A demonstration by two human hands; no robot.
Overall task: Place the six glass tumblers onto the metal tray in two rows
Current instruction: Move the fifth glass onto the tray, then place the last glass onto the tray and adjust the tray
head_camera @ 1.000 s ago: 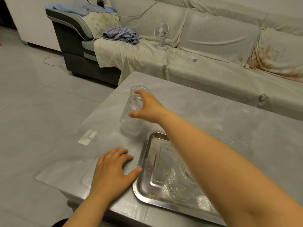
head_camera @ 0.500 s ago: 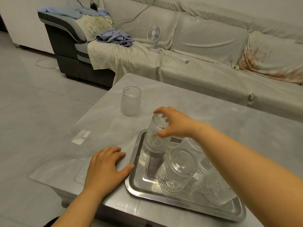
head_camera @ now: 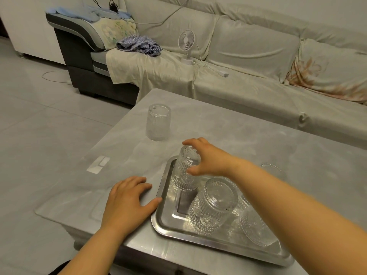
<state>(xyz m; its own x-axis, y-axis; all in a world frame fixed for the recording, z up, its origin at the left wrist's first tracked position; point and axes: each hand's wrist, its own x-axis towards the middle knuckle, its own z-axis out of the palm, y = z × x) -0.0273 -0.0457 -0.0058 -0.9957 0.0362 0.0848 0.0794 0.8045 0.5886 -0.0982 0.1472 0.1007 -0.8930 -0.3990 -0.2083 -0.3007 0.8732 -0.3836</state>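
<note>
Both hands are in play: the right hand (head_camera: pixel 206 158) is curled over the upturned base of a ribbed tumbler (head_camera: pixel 185 171), thumb on the near side and fingers on the far side, while the left hand (head_camera: pixel 129 201) is laid flat and relaxed on the table (head_camera: pixel 238 126), its thumb just touching the left rim of the metal tray (head_camera: pixel 160 197). The gripped tumbler is held upside down at the tray's far-left corner, its mouth at or just above the tray floor; contact cannot be told for sure. A second inverted tumbler (head_camera: pixel 213 207) is seen nearer on the tray, with more glass partly hidden to its right behind the forearm. One tumbler (head_camera: pixel 158 122) is left off the tray, beyond its far-left corner, well apart.

The set-down is best done straight down, mouth level, so the rim is landed flat and clear of the tray's raised lip. A small gap from the neighbouring glass should be kept so nothing is clinked. The tray is best steadied by the flat hand until the fingers are released.
</note>
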